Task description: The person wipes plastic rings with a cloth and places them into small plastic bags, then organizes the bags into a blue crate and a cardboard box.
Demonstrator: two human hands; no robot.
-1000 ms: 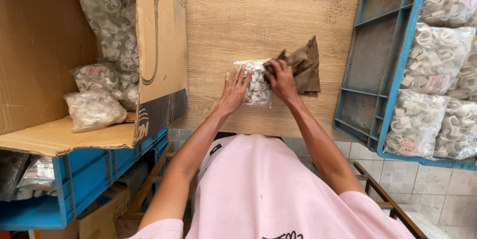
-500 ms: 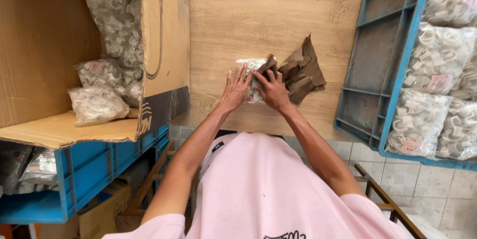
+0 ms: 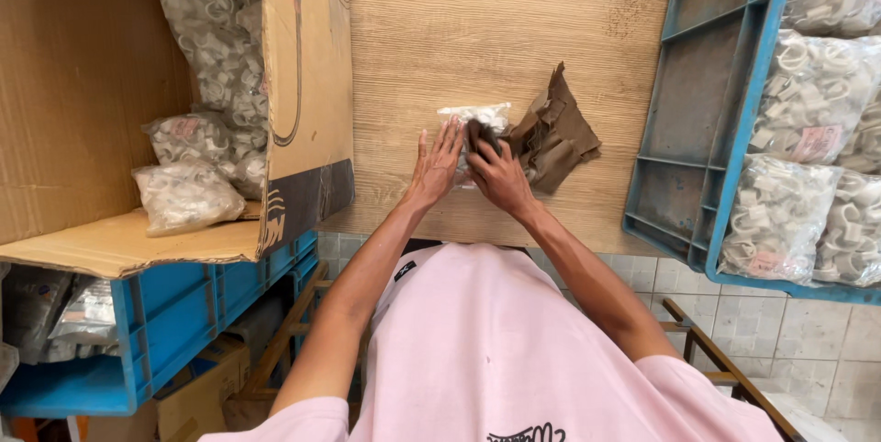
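A box (image 3: 303,84) far left of the grips holds bags of white clips; so does the crate (image 3: 725,130) far right. The left grip (image 3: 437,167) lies flat, spread, on a bag (image 3: 477,117) on the bench (image 3: 496,29). The right grip (image 3: 498,176) pinches a brown cloth (image 3: 555,139) against it.

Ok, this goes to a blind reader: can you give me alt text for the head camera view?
Both hands press a clear bag of small white plastic parts on a wooden table: left hand flat, right hand holding a brown cloth. A cardboard box and a blue crate beside it hold similar bags.
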